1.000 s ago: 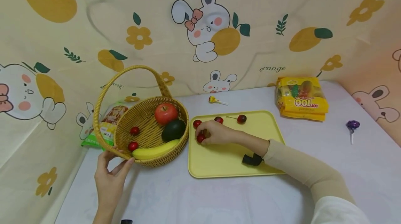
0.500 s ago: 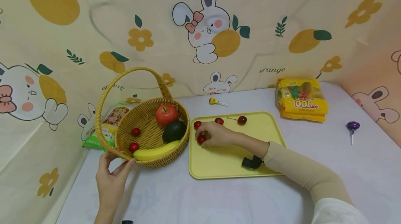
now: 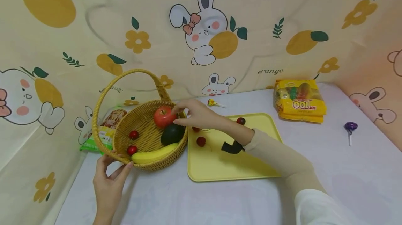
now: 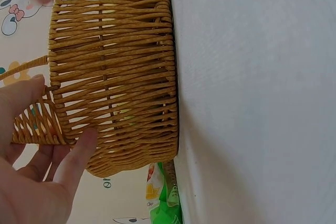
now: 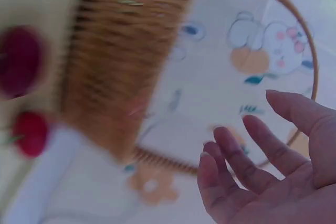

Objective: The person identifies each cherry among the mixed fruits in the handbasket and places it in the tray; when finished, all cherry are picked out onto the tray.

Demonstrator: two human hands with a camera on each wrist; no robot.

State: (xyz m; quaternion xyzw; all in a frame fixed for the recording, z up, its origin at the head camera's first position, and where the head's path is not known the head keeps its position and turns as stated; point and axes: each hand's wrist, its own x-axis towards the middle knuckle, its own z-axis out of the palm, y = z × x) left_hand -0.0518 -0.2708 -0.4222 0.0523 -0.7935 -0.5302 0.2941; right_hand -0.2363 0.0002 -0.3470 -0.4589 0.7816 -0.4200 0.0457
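My left hand (image 3: 108, 188) grips the wicker basket (image 3: 147, 137) at its near-left rim, where the handle joins; the left wrist view shows the thumb and fingers around that joint. Inside the basket lie a red apple (image 3: 163, 117), a dark green avocado-like fruit (image 3: 172, 134), a banana (image 3: 155, 154) and two cherries (image 3: 132, 150). My right hand (image 3: 194, 114) hovers over the basket's right rim beside the apple. In the right wrist view its fingers are loosely bent and hold nothing. Cherries (image 3: 201, 141) lie on the yellow tray (image 3: 220, 169), partly hidden by my right arm.
A yellow candy bag (image 3: 299, 101) stands at the back right, with a purple lollipop (image 3: 350, 127) to its right. A yellow lollipop (image 3: 213, 102) lies behind the tray. Behind the basket leans a green snack bag (image 3: 108, 130). A printed cloth wall (image 3: 245, 74) closes off the back.
My right hand has left the cherry at the tray's left side and moved up and left to the basket rim. That cherry remains on the tray. The left hand keeps its grip.
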